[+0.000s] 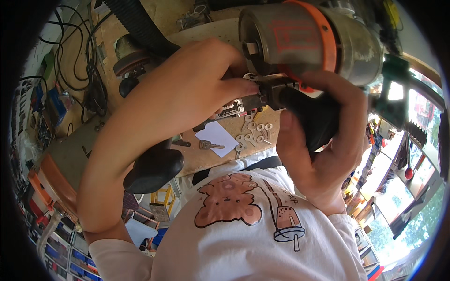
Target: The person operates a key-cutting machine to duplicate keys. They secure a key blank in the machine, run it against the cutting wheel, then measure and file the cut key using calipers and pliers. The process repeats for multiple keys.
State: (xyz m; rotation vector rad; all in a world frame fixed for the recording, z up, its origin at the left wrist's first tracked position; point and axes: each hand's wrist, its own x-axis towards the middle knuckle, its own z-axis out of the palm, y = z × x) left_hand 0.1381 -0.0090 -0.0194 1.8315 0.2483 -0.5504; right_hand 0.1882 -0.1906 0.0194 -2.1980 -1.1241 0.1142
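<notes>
"Where is your left hand?"

"My left hand (213,70) reaches across the bench (199,163) to the dark metal clamp (271,90), its thumb at the clamp's near left end. The fingers bend down behind, out of sight, so I can't tell whether they pinch anything."

"And the right?"

"My right hand (347,153) is curled around a fat black knob (315,117), thumb on the left side and forefinger arched over the top. How hard it squeezes, I can't tell."

"So where is the clamp between them?"

"In the gap from my left thumb to the black knob, just in front of the grey cylinder (283,40) with its orange band. My hands are near each other but apart. A small silver plate (231,109) shows just below my left hand."

"What lies nearer your body?"

"Several loose keys (252,126), scattered on the bench below the clamp, to the left of my right thumb. Left of them is a piece of white paper (226,139), with a single key (206,144) lying partly over it. Neither hand touches those."

"Anything by your left arm?"

"A second black knob (157,171) below my forearm, and a ribbed black hose (138,23) beyond it."
</notes>
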